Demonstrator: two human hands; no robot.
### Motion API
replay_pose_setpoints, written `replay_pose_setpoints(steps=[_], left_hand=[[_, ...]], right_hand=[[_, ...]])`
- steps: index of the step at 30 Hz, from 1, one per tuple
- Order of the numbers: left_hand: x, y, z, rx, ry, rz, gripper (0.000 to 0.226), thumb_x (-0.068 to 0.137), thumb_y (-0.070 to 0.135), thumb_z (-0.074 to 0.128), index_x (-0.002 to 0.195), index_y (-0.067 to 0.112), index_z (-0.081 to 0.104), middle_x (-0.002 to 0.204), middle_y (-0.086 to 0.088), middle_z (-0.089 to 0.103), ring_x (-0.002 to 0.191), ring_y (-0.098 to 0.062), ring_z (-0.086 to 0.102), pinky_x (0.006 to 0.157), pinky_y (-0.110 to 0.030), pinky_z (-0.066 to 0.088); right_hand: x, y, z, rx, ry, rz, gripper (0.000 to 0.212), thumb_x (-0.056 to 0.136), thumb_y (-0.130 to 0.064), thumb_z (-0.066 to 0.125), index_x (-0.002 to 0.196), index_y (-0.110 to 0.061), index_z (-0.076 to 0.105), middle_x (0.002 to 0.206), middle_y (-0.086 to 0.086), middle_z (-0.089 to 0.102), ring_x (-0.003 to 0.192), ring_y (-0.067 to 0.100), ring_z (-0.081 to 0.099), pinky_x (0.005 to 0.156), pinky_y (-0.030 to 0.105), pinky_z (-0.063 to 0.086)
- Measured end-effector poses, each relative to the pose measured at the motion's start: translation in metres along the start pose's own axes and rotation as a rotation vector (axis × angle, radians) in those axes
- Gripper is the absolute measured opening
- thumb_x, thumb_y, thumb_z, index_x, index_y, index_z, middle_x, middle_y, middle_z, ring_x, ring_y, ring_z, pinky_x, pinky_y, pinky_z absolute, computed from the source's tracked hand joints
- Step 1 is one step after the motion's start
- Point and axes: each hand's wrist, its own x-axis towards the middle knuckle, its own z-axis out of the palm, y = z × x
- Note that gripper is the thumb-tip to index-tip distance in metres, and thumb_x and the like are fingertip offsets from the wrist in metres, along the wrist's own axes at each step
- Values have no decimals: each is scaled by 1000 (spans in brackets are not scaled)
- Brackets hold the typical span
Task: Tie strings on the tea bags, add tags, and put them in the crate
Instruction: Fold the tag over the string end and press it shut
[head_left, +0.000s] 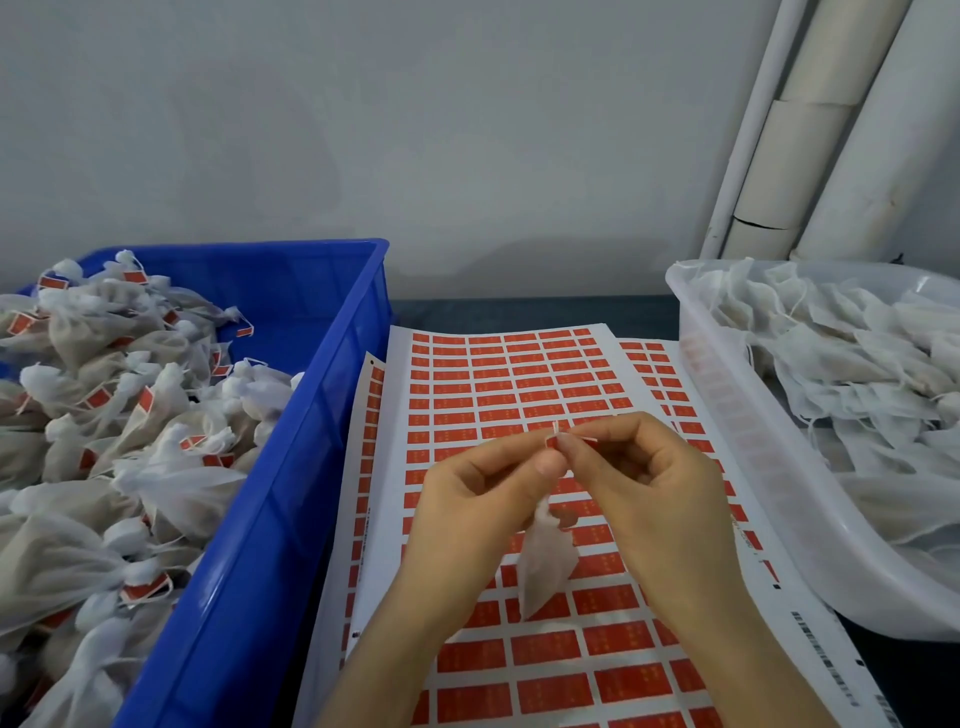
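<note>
Sticker sheets (545, 670) are covering the tabletop; above them the left hand (483, 499) and right hand (649, 483) are pinching a red tag (551, 441) with curled fingertips, a tea bag (545, 566) dangling beneath. Farther left, the blue crate (291, 467) is holding finished bags (104, 415).

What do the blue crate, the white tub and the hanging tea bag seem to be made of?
Blue crate: likely rigid plastic, glossy, with a moulded rim. White tub: translucent plastic; the label sheet shows faintly through its wall. Tea bag: probably thin non-woven or mesh fabric, semi-sheer and crumpled.
</note>
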Motion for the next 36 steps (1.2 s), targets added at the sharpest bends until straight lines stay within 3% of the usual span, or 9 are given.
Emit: replay_pose_setpoints(steps=[5,10,15,19,22,24,29,33,36], left_hand=[[2,-5,-2,61,31,60,22,74,35,61,92,39,73,92,11,74,88,-12,70,72,-28,59],[4,-7,-5,76,97,86,25,74,30,64,98,34,69,85,6,74,81,-15,71,67,-26,59],[6,-9,-8,83,106,126,24,79,14,65,102,20,59,80,4,72,76,-15,71,60,-21,56],[7,-12,-6,174,123,132,25,86,2,60,98,24,59,78,9,69,73,-12,69,58,-20,55],[7,-12,-6,259,122,137,31,86,2,60,96,31,55,77,15,68,70,-7,67,54,-14,52],[7,-13,-6,293,105,138,33,86,3,61,98,33,53,78,16,68,69,-6,66,53,-14,51],[6,-13,-6,366,68,130,36,87,4,60,98,36,49,80,21,67,69,-3,65,53,-12,50],[6,-13,-5,379,48,104,37,87,6,61,100,38,46,82,21,67,71,-2,65,56,-12,50],[5,-11,-2,334,90,111,30,80,20,64,98,36,46,81,17,69,71,-4,68,57,-13,51]], right_hand=[[-1,-1,-2,50,-58,-1,15,67,-48,57,79,-41,61,85,-37,62,83,-15,59,58,-2,41],[2,2,-3,70,-97,43,24,65,-49,58,88,-45,62,85,-36,63,80,-13,62,55,1,44],[3,6,-3,26,-137,83,14,64,-52,56,75,-45,60,77,-44,59,82,-20,56,56,-4,40],[3,7,-2,-146,-80,31,19,67,-64,40,79,-54,50,75,-43,52,74,-15,55,52,-1,37],[7,6,-5,-194,-117,-44,22,68,-65,38,84,-55,49,90,-43,45,84,-21,50,58,-5,37],[8,6,-8,-200,-168,-41,24,66,-65,42,84,-53,52,94,-39,49,89,-16,52,60,-1,38],[8,8,-8,-228,-211,-27,6,75,-51,59,78,-47,56,92,-31,55,86,-5,56,66,4,39],[9,11,-8,-268,-198,-53,14,80,-39,64,75,-45,54,90,-31,51,85,-4,54,68,4,37],[8,11,-8,-262,-172,-38,14,81,-37,65,73,-43,54,88,-30,51,83,-4,54,68,4,37]])
